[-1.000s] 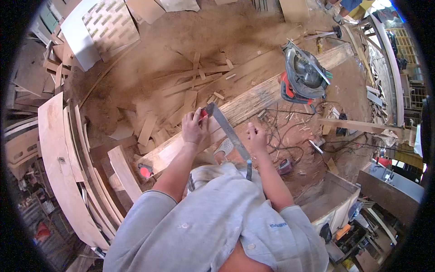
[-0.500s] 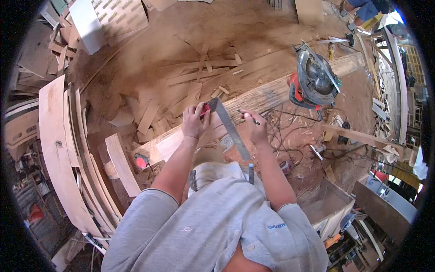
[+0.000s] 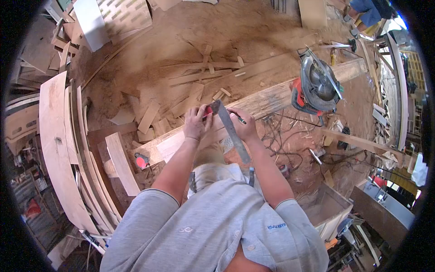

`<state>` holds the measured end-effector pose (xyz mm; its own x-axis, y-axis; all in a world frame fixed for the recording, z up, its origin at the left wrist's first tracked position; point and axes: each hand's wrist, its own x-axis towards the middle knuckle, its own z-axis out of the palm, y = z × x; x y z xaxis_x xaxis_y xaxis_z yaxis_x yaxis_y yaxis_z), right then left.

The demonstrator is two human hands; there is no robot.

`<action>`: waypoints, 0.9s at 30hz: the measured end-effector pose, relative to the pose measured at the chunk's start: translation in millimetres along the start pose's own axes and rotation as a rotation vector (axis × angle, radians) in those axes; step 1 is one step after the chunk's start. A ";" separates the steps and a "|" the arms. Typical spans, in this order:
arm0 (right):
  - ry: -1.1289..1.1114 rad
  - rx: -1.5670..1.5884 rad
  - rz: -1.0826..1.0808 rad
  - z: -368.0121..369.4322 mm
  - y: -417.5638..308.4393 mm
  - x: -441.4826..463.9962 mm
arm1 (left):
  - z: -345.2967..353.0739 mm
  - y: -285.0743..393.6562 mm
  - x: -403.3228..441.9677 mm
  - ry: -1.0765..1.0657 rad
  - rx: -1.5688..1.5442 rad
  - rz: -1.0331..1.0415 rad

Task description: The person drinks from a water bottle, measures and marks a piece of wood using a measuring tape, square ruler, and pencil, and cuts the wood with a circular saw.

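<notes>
My left hand point(image 3: 195, 121) is closed on the red handle of a metal try square point(image 3: 233, 136), pressing it at a pale board point(image 3: 171, 147). The square's long blade slants down toward my body. Just right of the blade, my right hand point(image 3: 244, 128) pinches a dark pencil point(image 3: 239, 118), its tip near the top of the blade. The pale board lies across a long, thick wooden plank point(image 3: 265, 100). What lies under my fingers is hidden.
A circular saw point(image 3: 317, 85) rests on the plank to the right, with cables below it. A red tape measure point(image 3: 141, 161) sits at the plank's left end. Tall boards point(image 3: 59, 149) stand left. A wooden box point(image 3: 333, 210) is lower right. Another person's legs point(image 3: 364, 13) show top right.
My right hand has moved left to the square's blade with the pencil. My left hand stays on the square. The saw and the surroundings have shifted right in view.
</notes>
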<state>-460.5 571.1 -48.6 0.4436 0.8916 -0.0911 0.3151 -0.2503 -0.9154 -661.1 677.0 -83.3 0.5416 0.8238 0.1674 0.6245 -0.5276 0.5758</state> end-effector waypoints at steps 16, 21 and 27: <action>-0.300 -0.338 0.160 -50.9 -21.1 -36.9 | -2.3 4.0 1.6 0.044 -0.010 -0.007; -0.263 -0.499 0.097 -11.0 -13.4 40.4 | 1.4 -0.2 1.6 0.028 -0.005 0.015; -0.157 -0.178 0.043 -1.2 -24.1 56.9 | -1.7 1.3 0.8 0.003 -0.007 0.004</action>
<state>-441.8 627.4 -31.2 0.3281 0.9229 -0.2014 0.4477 -0.3397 -0.8272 -660.8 677.4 -81.1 0.5424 0.8224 0.1717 0.6188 -0.5293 0.5805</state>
